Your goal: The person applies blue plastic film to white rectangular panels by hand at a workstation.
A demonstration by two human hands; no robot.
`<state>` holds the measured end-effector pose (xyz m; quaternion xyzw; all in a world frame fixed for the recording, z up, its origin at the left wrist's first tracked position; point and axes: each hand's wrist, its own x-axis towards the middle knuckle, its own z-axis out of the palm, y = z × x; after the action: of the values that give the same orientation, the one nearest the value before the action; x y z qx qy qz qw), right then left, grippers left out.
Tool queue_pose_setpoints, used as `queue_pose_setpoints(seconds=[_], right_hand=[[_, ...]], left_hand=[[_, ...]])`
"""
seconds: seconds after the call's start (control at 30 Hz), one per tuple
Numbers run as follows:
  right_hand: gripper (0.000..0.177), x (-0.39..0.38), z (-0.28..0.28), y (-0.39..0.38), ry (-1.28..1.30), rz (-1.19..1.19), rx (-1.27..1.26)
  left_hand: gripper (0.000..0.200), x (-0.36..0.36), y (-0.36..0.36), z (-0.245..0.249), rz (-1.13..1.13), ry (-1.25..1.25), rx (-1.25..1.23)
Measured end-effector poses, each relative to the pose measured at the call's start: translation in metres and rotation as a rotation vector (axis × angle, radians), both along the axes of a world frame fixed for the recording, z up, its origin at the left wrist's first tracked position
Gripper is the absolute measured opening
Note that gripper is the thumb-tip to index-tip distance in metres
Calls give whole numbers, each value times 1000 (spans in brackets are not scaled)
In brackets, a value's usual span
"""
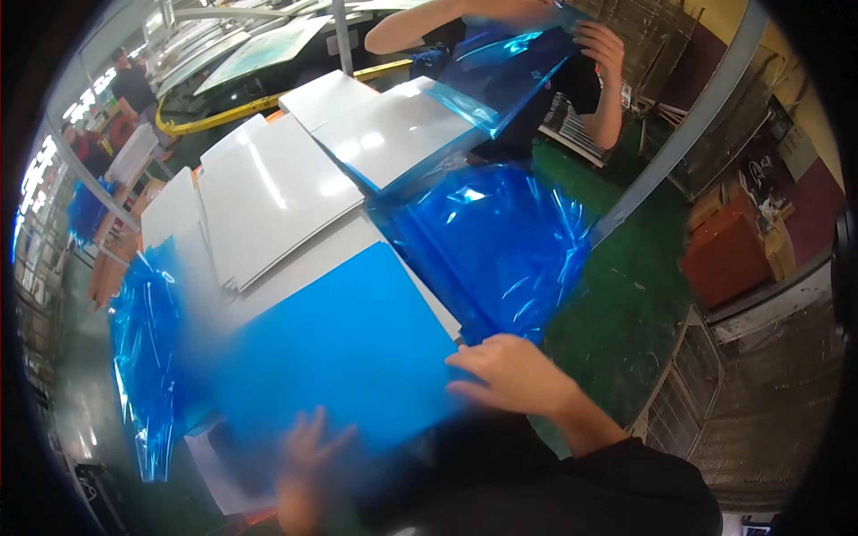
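Note:
A flat blue sheet [349,330], film-like in colour, lies across white panels on the table in front of me. My right hand [518,375] is closed at its right edge, thumb and fingers meeting at the corner. My left hand [308,451] is over the sheet's near left edge, its fingers spread, blurred by a smear on the view. A bundle of clear blue film [500,241] hangs off the table's right side, just beyond my right hand. More crinkled blue film [147,339] hangs off the left side.
Stacked glossy white panels [268,192] cover the table's far part. Opposite, another person's hands [601,49] hold up a transparent blue film [500,67]. A metal post [679,134] stands at right, near an orange box [728,250]. A cart with yellow rail [295,94] stands behind.

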<state>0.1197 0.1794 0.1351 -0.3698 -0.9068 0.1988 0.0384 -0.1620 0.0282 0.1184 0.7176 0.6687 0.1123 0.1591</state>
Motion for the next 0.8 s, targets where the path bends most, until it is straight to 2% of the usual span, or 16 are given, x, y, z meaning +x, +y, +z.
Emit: queue_pose_setpoints(seconds=[0.03,0.13,0.2,0.27,0.3,0.37,0.4,0.47,0.5,0.63,0.67,0.8], right_hand=[[31,-1,14,7,-62,39,-8],[31,-11,56,23,315,204,295],[28,-26,93,30,669,380,466],[23,-37,125,19,894,455,444],[20,-40,145,12,904,531,525],[18,-58,156,3,1126,521,685],[18,-83,153,-7,1341,431,760],[20,-97,151,-12,1470,355,792],[22,-89,151,-10,1379,368,750],[32,-68,123,0,995,316,535],[37,-70,92,5,908,241,458],[47,-78,-41,13,224,13,309]], left_hand=[[71,-1,0,0,3,0,-12],[69,-3,-1,-1,16,-4,-49],[69,-5,-3,-3,57,-14,-82],[67,-10,-5,-4,71,-85,-139],[66,-12,-6,-6,80,-122,-166],[61,-10,-12,-16,48,-29,-66],[58,-8,-15,-22,31,24,-13],[53,-6,-14,-34,-4,139,105],[50,-8,-11,-33,-26,199,159],[57,-9,-1,-6,-101,237,10],[60,-3,4,5,50,26,-168],[59,-2,4,1,62,31,-169]])
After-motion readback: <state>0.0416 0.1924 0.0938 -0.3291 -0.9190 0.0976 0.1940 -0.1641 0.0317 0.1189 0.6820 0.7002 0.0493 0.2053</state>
